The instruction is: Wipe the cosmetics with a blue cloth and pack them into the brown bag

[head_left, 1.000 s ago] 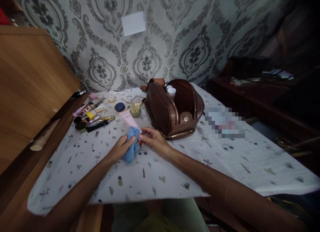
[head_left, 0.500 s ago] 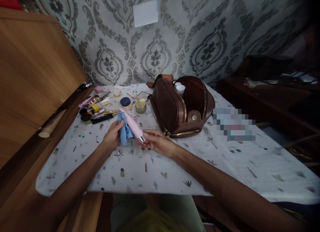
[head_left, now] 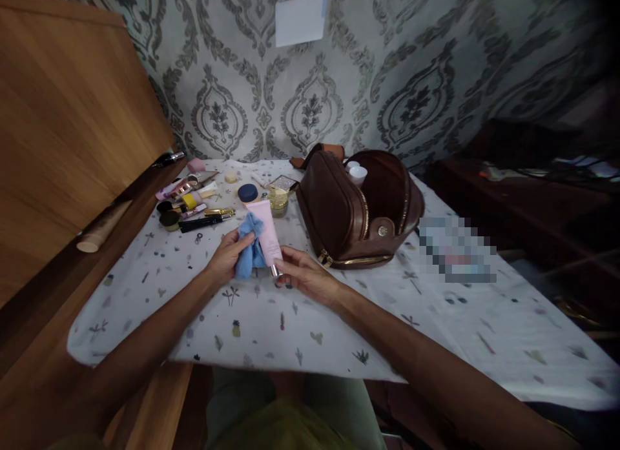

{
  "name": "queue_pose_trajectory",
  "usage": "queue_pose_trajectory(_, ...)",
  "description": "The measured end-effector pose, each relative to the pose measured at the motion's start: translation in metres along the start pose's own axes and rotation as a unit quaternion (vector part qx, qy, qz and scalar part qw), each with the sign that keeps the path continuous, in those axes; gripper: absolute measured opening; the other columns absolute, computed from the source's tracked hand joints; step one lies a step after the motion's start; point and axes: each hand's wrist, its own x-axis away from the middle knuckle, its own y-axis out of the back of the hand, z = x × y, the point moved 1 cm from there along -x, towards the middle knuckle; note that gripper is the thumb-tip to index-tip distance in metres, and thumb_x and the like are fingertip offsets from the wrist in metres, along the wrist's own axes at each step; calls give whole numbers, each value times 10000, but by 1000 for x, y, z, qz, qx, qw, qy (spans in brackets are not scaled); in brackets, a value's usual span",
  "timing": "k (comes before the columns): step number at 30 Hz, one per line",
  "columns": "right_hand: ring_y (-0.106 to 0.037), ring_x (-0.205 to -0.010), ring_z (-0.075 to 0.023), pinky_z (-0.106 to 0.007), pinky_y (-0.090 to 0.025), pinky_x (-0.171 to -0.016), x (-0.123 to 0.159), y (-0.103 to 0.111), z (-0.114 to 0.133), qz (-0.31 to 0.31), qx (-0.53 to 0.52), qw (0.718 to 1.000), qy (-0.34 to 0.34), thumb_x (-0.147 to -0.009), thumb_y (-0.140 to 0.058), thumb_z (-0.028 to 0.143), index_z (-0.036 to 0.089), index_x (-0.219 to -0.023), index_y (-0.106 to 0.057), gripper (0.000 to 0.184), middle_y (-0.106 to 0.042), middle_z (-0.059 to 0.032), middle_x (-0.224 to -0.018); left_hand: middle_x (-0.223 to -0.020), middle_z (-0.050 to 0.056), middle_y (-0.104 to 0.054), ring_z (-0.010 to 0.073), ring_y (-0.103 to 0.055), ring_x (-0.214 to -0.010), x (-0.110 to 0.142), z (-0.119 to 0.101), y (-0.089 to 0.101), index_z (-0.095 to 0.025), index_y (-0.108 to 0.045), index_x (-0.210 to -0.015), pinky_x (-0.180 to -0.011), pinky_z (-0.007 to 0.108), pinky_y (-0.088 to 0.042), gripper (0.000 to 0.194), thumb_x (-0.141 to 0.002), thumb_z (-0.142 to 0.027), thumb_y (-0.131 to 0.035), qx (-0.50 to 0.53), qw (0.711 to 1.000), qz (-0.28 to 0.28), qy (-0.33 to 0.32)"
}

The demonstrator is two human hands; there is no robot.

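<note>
A pink squeeze tube (head_left: 265,227) with a silver cap is held above the table by my right hand (head_left: 305,274), whose fingers close around the cap end. My left hand (head_left: 227,255) is closed on a crumpled blue cloth (head_left: 248,253), which lies against the left side of the tube. Just beyond the tube stands a gold-lidded jar (head_left: 279,203), with a dark blue-lidded jar (head_left: 247,192) to its left. To the right of my hands sits a brown toiletry bag (head_left: 334,208), unzipped, with white-capped containers (head_left: 358,174) inside.
Several cosmetics, including a black tube (head_left: 203,223) and a yellow item (head_left: 190,200), lie at the table's left. A compact (head_left: 283,183) rests behind the gold-lidded jar. A wooden cabinet (head_left: 82,101) borders the left side. On the right lies a blurred-out item (head_left: 455,250).
The cloth has come away from around the tube, now sitting at its left side. The tube has tilted up, its label side showing. The view has shifted slightly.
</note>
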Motion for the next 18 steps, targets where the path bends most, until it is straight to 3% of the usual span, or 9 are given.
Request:
queue_pose_trajectory(4,-624,-767,-120,-226,-494,-655,-3,-1,-1,-20,-1,999,25,-637,-892,435,197,-1000,-718,467,-703,-14,-899,-703,0,-695,130,-628,-609,6,4,-2,-147,-703,-790,-575,218,-527,290,-631,-303,-888,-44,997,59,5)
queue_pose_trajectory(9,-623,-756,-145,-286,-511,-733,-4,5,3,-96,55,989,96,-610,-898,439,193,-975,-713,477,-715,-12,-861,-706,22,-703,162,-670,-713,13,12,-1,-144,-725,-762,-618,193,-516,154,-718,-240,-837,-89,991,92,36)
queue_pose_trajectory(13,-615,-730,-165,-309,-526,-701,-2,9,4,-141,130,972,132,-593,-895,470,198,-908,-703,458,-697,-12,-844,-740,40,-722,162,-684,-725,15,20,4,-139,-738,-815,-610,183,-522,222,-730,-318,-837,-101,989,97,52)
queue_pose_trajectory(18,-603,-705,-182,-303,-505,-646,3,7,5,-164,227,947,159,-626,-874,490,195,-869,-712,415,-666,-22,-777,-745,68,-741,192,-710,-656,13,21,4,-131,-705,-877,-606,261,-574,391,-637,-370,-901,-56,981,130,129)
